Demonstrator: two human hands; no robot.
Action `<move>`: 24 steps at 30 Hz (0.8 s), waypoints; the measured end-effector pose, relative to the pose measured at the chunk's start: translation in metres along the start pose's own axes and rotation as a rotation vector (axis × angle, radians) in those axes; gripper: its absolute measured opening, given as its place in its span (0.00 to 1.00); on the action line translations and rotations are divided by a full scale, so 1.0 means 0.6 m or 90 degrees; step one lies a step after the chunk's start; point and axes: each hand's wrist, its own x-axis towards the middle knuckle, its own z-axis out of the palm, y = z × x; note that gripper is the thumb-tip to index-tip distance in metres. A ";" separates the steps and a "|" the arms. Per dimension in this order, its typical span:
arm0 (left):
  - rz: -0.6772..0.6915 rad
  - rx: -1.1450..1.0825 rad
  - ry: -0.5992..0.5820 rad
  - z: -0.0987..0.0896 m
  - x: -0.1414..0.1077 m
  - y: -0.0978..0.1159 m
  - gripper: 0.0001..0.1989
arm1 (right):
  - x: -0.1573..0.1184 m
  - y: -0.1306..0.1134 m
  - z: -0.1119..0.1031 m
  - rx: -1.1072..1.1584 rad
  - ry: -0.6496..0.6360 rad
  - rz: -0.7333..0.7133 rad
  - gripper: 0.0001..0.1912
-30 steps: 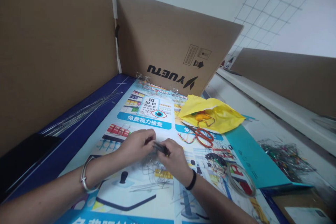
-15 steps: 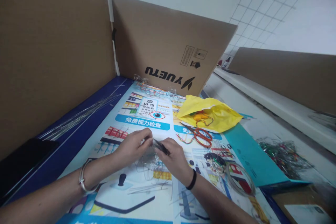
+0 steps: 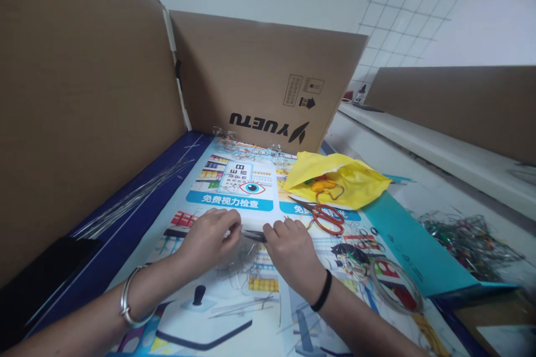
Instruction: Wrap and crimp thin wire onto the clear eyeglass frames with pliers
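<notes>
My left hand (image 3: 218, 234), with a silver bangle at the wrist, is closed in a pinch; what lies between its fingertips is too small to make out. Facing it, my right hand (image 3: 291, 242), with a black band at the wrist, is wrapped round a dark pointed tool (image 3: 254, 236), whose tip reaches my left fingertips. Thin clear or wire loops (image 3: 240, 268) show below the fingers. Red-handled scissors (image 3: 326, 217) lie beyond my right hand, against a yellow pouch (image 3: 355, 181) with orange thread in its mouth.
Cardboard panels (image 3: 259, 78) stand at the left and back. Long thin wires (image 3: 138, 198) lie at the left. At the right are a roll of tape (image 3: 396, 285), a teal folder (image 3: 412, 245) and a tangled wire pile (image 3: 469, 242). Wire bits lie along the back edge.
My right hand has turned over, its back now facing up, and moved slightly right. More of the dark tool shows between the hands. The view has shifted a little.
</notes>
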 end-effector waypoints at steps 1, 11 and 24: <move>-0.003 -0.002 0.004 0.001 -0.001 0.001 0.06 | -0.001 -0.002 0.000 -0.012 0.009 -0.006 0.05; 0.000 -0.021 0.032 0.005 -0.005 0.009 0.05 | -0.005 -0.011 -0.005 -0.007 0.008 -0.025 0.07; -0.008 -0.041 0.036 0.007 -0.006 0.008 0.06 | -0.001 -0.010 0.005 0.090 -0.060 0.016 0.02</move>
